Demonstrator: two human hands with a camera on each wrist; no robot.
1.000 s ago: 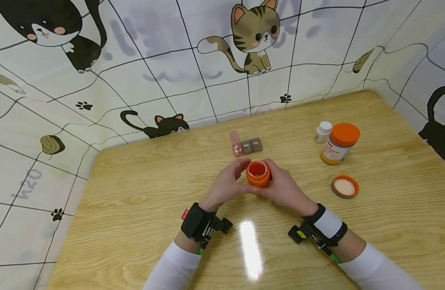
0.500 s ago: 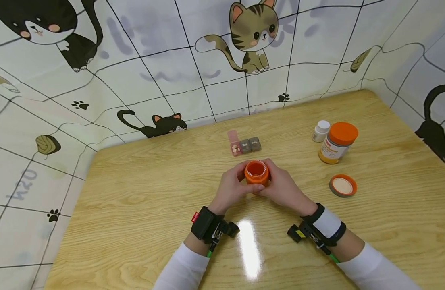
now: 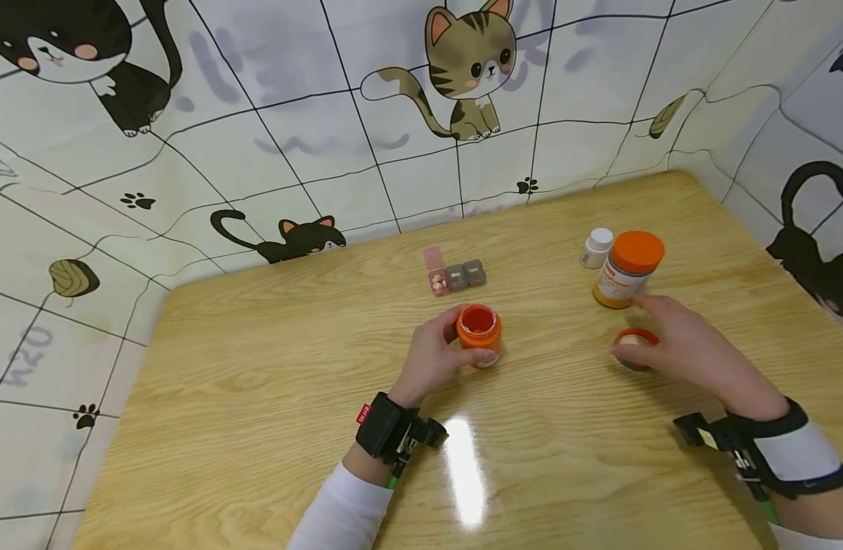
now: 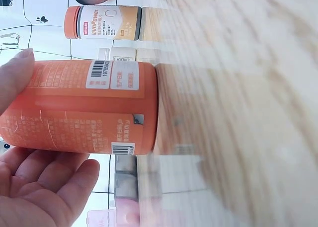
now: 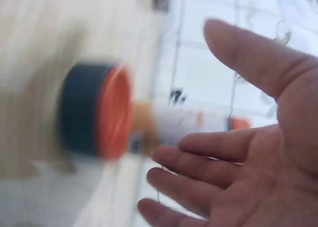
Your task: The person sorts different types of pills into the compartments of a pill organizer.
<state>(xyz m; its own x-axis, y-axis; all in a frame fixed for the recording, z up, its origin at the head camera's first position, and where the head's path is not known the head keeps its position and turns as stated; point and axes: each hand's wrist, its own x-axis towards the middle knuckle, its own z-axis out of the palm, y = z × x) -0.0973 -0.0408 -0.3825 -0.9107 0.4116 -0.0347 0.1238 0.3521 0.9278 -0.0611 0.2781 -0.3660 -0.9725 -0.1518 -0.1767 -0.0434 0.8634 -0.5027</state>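
Observation:
My left hand (image 3: 430, 357) grips an uncapped orange bottle (image 3: 481, 336) that stands upright on the table, its thumb at the near side. In the left wrist view, printed text and barcode labels cover the bottle (image 4: 84, 108). Over at the right, my right hand (image 3: 689, 353) hovers with thumb and fingers spread above a loose lid (image 3: 633, 334), partly covering it in the head view. Orange inside and dark around its side, the lid (image 5: 79, 110) lies with its hollow up and is apart from the fingers in the right wrist view.
Behind the right hand stand a larger orange-capped jar (image 3: 621, 279) and a small white bottle (image 3: 595, 248). Beyond the orange bottle lies a pill organizer (image 3: 457, 276), its pink compartment open with pills inside. A cat-printed curtain (image 3: 291, 168) borders the table (image 3: 270, 367).
My right hand has left the orange bottle and moved right to above the lid. The left hand keeps hold of the bottle. The head view has shifted slightly.

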